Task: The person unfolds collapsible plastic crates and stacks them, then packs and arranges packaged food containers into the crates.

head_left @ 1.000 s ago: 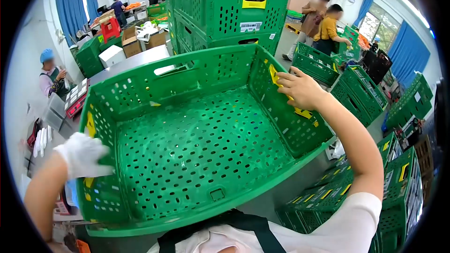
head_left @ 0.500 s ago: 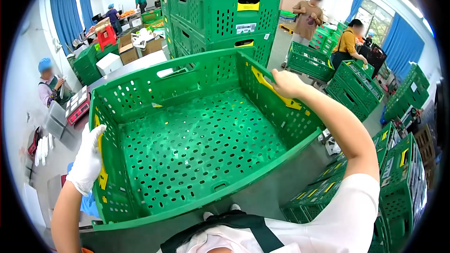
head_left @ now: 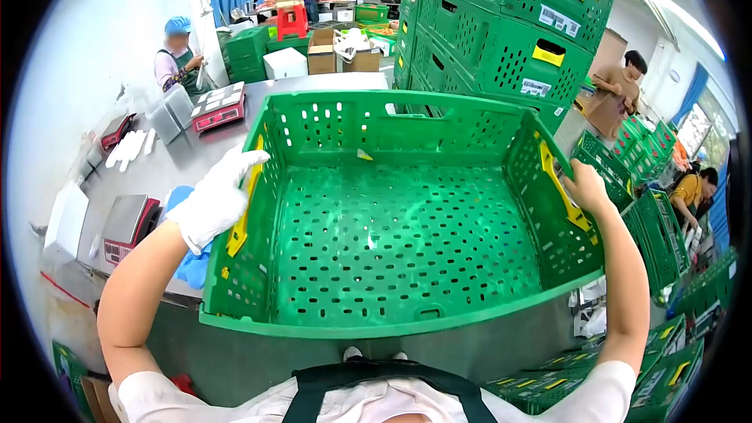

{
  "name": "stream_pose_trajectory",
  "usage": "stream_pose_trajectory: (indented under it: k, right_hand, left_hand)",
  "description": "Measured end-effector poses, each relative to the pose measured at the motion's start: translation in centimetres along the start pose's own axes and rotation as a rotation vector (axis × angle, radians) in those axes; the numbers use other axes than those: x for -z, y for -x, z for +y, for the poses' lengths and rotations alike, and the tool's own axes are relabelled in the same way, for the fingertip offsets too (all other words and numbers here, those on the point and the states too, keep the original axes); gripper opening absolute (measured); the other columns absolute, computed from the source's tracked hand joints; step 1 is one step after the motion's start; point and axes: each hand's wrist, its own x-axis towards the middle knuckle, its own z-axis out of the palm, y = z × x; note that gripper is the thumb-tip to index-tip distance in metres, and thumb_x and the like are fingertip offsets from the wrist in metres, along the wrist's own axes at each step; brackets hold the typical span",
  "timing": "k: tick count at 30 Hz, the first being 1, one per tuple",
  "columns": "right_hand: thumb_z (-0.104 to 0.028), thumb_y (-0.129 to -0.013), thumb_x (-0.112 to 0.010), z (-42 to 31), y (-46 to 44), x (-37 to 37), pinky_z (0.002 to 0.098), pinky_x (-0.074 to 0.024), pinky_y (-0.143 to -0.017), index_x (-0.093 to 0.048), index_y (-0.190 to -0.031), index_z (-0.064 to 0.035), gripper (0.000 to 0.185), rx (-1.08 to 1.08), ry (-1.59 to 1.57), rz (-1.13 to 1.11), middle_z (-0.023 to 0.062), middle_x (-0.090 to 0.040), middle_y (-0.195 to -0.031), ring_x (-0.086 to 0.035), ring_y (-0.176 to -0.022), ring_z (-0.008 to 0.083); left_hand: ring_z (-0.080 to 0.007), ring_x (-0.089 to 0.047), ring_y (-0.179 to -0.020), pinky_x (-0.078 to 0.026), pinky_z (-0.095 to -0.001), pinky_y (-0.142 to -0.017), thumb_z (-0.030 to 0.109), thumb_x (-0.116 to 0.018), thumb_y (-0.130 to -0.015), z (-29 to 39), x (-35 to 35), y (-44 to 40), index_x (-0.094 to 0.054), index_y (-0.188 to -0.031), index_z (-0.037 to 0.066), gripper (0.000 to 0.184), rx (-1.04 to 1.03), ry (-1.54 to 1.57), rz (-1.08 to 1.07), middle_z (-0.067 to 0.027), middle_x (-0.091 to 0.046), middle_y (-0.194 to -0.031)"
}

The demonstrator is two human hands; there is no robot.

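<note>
A large green plastic crate point(head_left: 399, 235) with a perforated floor and yellow handle clips is held up before me by both hands. My left hand point(head_left: 219, 200), in a white glove, is closed on its left end wall by the yellow clip. On the opposite end, my bare right hand point(head_left: 587, 186) grips the rim beside the other yellow clip. Only a small yellowish scrap point(head_left: 364, 155) shows inside, at the back of the floor. The fingers of both hands are partly hidden behind the crate walls.
Behind the crate rises a tall stack of green crates point(head_left: 509, 39). A metal table point(head_left: 188, 141) at left carries red scales point(head_left: 219, 106) and a blue bundle point(head_left: 192, 266). A person in a blue cap point(head_left: 178, 55) stands beyond it. More crates point(head_left: 658, 376) and people occupy the right.
My view has swung left toward the metal table. The crate, still in both hands, now sits more level and square in front of me.
</note>
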Motion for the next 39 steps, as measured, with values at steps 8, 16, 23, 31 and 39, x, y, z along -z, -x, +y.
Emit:
stream_pose_trajectory:
  k: [8,16,23,31,39]
  right_hand:
    - [-0.035,-0.087,-0.066,-1.4,-2.3,1.1,0.0471,-0.0484,-0.097,-0.051,-0.129,0.0032,0.059,0.169,-0.211,-0.233,0.0284,-0.065,-0.113,-0.062,-0.11,0.0407]
    - [-0.04,-0.09,-0.06,-1.9,-3.7,1.3,0.0477,-0.0504,-0.096,-0.057,-0.122,0.0043,0.055,0.059,-0.441,-0.461,0.0254,-0.068,-0.11,-0.065,-0.106,0.0403]
    - [-0.021,-0.085,-0.056,-4.7,-2.6,0.5,0.05,-0.0527,-0.088,-0.069,-0.097,0.0047,0.032,0.25,-0.3,-0.214,0.0283,-0.068,-0.102,-0.067,-0.098,0.0436]
    - [-0.025,-0.085,-0.062,1.4,-3.5,-2.3,0.0455,-0.0515,-0.084,-0.068,-0.099,0.0087,0.037,0.028,-0.925,-0.248,0.0292,-0.069,-0.095,-0.067,-0.093,0.0416]
    - [-0.026,-0.091,-0.061,-0.1,-2.1,-2.0,0.0311,-0.0492,-0.058,-0.064,-0.089,0.0058,0.033,0.041,-1.253,-0.288,0.0081,-0.062,-0.067,-0.058,-0.056,0.0139]
  left_hand:
    - [-0.0448,-0.052,-0.126,-0.045,-0.0448,-0.105,0.009,-0.058,-0.088,4.1,3.6,-3.0,-0.045,-0.141,0.009,0.054,-0.015,-0.701,0.046,-0.0284,-0.041,-0.148]
    - [-0.0393,-0.055,-0.121,-0.044,-0.0414,-0.105,0.029,-0.051,-0.095,15.9,-6.5,-23.5,-0.046,-0.14,0.004,0.052,-0.351,-0.526,-0.199,-0.023,-0.059,-0.13]
    - [-0.0394,-0.063,-0.082,-0.05,-0.0471,-0.075,0.034,-0.051,-0.097,19.2,-22.7,-34.4,-0.058,-0.094,0.005,0.03,-0.326,-0.529,0.041,-0.0186,-0.063,-0.086]
    - [-0.0373,-0.06,-0.078,-0.045,-0.0443,-0.069,0.032,-0.053,-0.098,17.5,-23.2,-35.3,-0.058,-0.088,0.009,0.026,-0.359,-0.4,0.108,-0.0171,-0.059,-0.077]
    - [-0.0379,-0.062,-0.081,-0.048,-0.0477,-0.072,0.034,-0.055,-0.097,16.8,-22.4,-35.2,-0.058,-0.086,0.009,0.026,-0.326,-0.353,0.121,-0.0157,-0.061,-0.079]
